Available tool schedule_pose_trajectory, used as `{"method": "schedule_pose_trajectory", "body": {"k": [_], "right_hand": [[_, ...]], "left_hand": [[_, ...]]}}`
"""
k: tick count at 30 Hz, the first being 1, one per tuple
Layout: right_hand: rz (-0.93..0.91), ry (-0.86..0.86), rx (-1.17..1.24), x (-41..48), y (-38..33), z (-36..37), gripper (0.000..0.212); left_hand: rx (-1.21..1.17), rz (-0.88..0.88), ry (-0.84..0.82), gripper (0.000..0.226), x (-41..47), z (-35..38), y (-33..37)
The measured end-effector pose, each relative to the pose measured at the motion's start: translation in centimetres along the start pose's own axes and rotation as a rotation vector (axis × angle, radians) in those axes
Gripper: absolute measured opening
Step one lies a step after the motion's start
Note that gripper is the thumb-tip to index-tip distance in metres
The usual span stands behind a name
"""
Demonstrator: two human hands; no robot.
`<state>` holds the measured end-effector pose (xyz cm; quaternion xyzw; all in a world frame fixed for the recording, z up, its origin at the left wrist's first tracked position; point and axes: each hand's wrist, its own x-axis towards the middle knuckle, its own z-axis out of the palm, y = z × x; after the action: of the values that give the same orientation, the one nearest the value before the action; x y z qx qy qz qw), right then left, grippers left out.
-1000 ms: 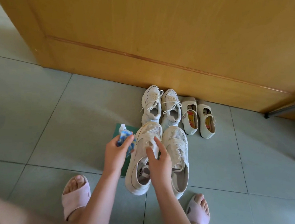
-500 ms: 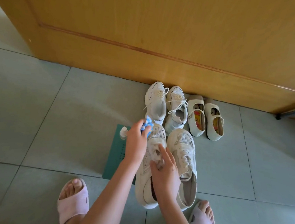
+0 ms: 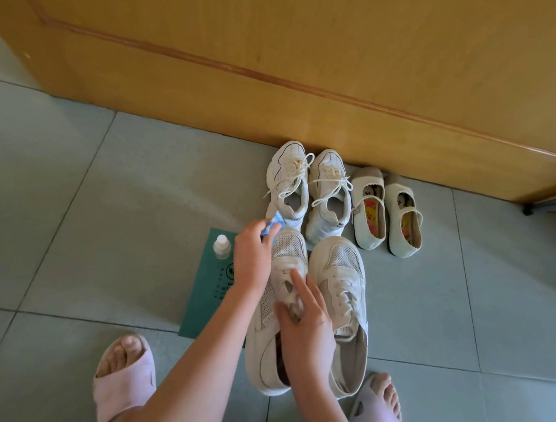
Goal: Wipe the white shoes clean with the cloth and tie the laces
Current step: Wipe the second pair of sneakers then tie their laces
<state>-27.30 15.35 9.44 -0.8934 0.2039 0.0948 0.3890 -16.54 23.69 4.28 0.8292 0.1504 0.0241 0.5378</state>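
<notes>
Near left shoe: the large white mesh lace-up sneaker (image 3: 288, 251) lies on the grey tiled floor (image 3: 69, 227) between my feet, toe pointing far, so I can reach its whole upper from above
Its mate: the second white mesh sneaker (image 3: 345, 266) sits touching it on the right, waiting its turn, I judge
Cloth: the small blue-and-white patterned cloth (image 3: 272, 226) is at the far toe tip of the near left shoe, where I judge the wiping is under way
Left hand: my left hand (image 3: 253, 258) has its fingers curled round the cloth, bunching it against the toe
Right hand: my right hand (image 3: 307, 333) lies nearly flat on the laces and tongue, forefinger stretched out, holding nothing; I judge it pins the shoe against sliding
Cleaner: a small clear white-capped bottle (image 3: 222, 247) stands on a green rectangular mat (image 3: 212, 292) just left, within easy reach
Laces: I cannot tell whether they are tied
</notes>
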Motion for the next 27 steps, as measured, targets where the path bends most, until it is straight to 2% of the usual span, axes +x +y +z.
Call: {"method": "schedule_pose_trajectory", "body": {"k": [6,13,17,27], "right_hand": [[0.002,0.001,0.028,0.0,0.1,-0.1,0.056],[0.004,0.019,0.040,0.3,0.2,0.0,0.056],[-0.008,0.015,0.033,0.3,0.2,-0.1,0.056],[-0.009,-0.012,0.030,0.4,0.2,-0.2,0.055]], "left_hand": [[-0.099,-0.043,0.098,0.053,-0.8,0.2,1.8],[-0.105,-0.019,0.147,0.047,-1.7,-0.1,0.9],[-0.118,-0.010,0.197,0.034,-3.4,-0.5,0.0],[-0.204,-0.134,0.257,0.018,-6.9,-0.8,-1.0]]}}
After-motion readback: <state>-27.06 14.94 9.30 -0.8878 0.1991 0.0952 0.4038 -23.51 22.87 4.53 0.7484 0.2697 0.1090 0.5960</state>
